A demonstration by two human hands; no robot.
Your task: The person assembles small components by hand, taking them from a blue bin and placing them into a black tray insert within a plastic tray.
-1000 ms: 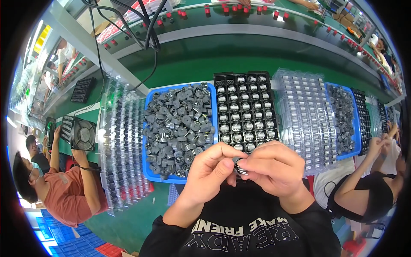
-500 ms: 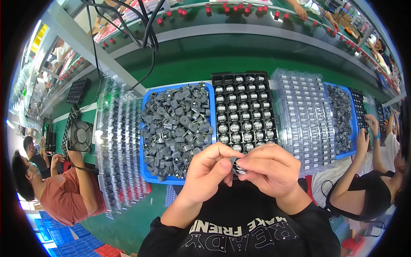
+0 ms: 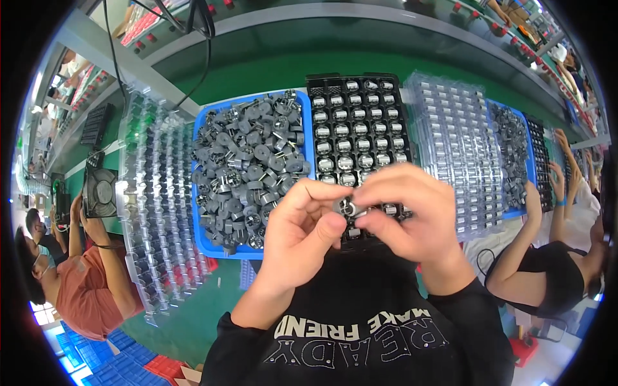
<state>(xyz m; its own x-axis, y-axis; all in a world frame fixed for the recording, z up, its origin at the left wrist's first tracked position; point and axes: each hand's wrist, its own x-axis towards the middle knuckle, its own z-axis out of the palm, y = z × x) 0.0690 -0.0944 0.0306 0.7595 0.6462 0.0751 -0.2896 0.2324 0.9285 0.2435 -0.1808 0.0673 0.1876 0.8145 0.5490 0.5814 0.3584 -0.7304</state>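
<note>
My left hand (image 3: pixel 297 235) pinches a small round dark grey plug-like part (image 3: pixel 346 206) between thumb and fingers, its metal-fitted face turned up. Closing in from the other side, my right hand (image 3: pixel 415 215) has thumb and index finger at the part's edge. A thin metallic bit shows by those fingertips, too small and blurred to name. Beyond both hands lies a black compartment tray (image 3: pixel 320 82) filled with rows of silver-and-dark pieces, and the hands cover its near end. Left of it, a blue bin (image 3: pixel 310 145) holds a heap of similar grey parts (image 3: pixel 248 161).
Clear plastic trays (image 3: pixel 450 151) are stacked right of the black tray, and more clear trays (image 3: pixel 161 199) stand at the left. Farther right is another blue bin (image 3: pixel 532 161). Co-workers sit on both sides, a black fan (image 3: pixel 100 193) by the left one. Cables hang upper left.
The bins and trays have shifted up and left in view. The grey part has turned to show its face, and my right hand has opened a little wider around its edge.
</note>
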